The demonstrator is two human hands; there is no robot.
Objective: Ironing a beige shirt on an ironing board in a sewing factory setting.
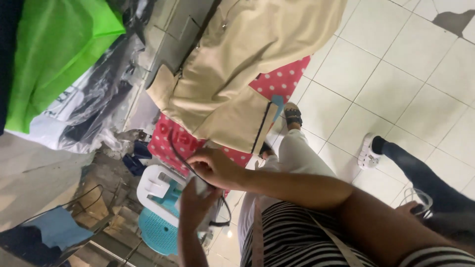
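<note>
My right hand (213,167) and my left hand (194,203) meet in front of me, both closed around a small pale flat object (202,187) pressed between them; my right fingers curl over its top and my left palm cups it from below, though I cannot tell what the object is. A thin black cord (184,160) runs up out of my right hand toward the hanging clothes and another stretch of it loops down past my left wrist. Just above my hands hangs a beige fabric jacket with a dark-trimmed pocket (237,74), and behind it a red cloth with white polka dots (282,79) shows at its lower edge. Beside my left hand stands a white and turquoise plastic stool with a perforated seat (159,207). Further off in the upper corner sits a bright green fabric bag (54,49) beside crumpled clear plastic wrapping (94,109). I wear a black and white striped top (292,232) and pale trousers (297,153). The white tiled floor (396,74) spreads out on the other side, where another person's leg in dark blue trousers (420,173) with a white shoe (367,151) stands well apart from my hands
</note>
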